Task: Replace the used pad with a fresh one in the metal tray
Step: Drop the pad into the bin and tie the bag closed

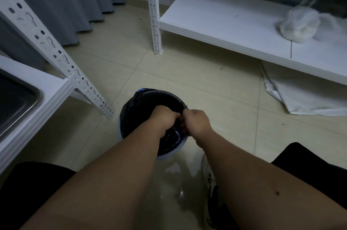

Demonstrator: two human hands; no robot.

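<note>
A white waste bin (pixel 169 154) with a black liner (pixel 131 115) stands on the tiled floor in front of me. Both my hands are at its right rim, close together. My left hand (pixel 165 118) reaches into the bin with fingers curled down on dark liner material. My right hand (pixel 197 122) grips the liner's edge at the rim. A small blue-white scrap (pixel 177 134) shows between my wrists; the rest of the bin's inside is too dark to read. The metal tray (pixel 13 106) sits on the left shelf, only partly in view.
A white shelf rack (pixel 56 94) with a slanted perforated post is at the left. A second low shelf (pixel 225 23) at the right carries a crumpled white bag (pixel 298 25). A white sheet (pixel 304 96) lies on the floor beneath it. Grey curtains hang behind.
</note>
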